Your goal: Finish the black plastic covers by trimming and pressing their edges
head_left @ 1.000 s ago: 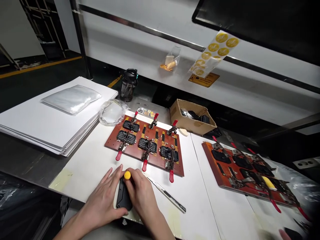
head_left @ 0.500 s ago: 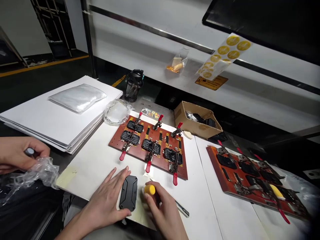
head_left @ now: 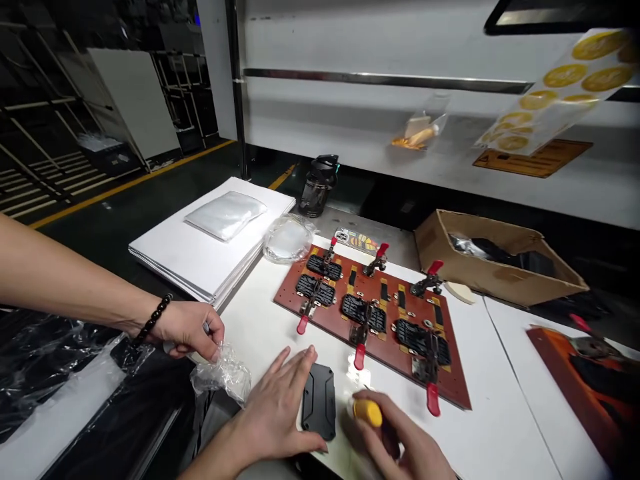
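A flat black rectangular plate (head_left: pixel 319 403) with rounded corners and engraved lines lies on the white table surface near the front edge. My left hand (head_left: pixel 280 407) rests along its left side, fingers stretched out, thumb by its lower edge. To the right of the plate, my right hand (head_left: pixel 400 440) is closed around a tool with a yellow cylindrical end (head_left: pixel 368 413); the rest of the tool is mostly hidden by the fingers. Just beyond both hands sits a reddish-brown fixture board (head_left: pixel 320 325) with black ribbed parts under red-handled clamps.
A co-worker's hand (head_left: pixel 187 330) with a beaded bracelet grips crumpled clear plastic (head_left: pixel 225 377) at left. White sheets (head_left: pixel 200 260) are stacked behind it. An open cardboard box (head_left: pixel 505 280) stands at back right, near a second clamp board (head_left: pixel 555 367).
The view has swung left, so the bench appears shifted right. The co-worker's hand with the plastic has come closer to my left hand. My hands keep nearly the same places around the plate.
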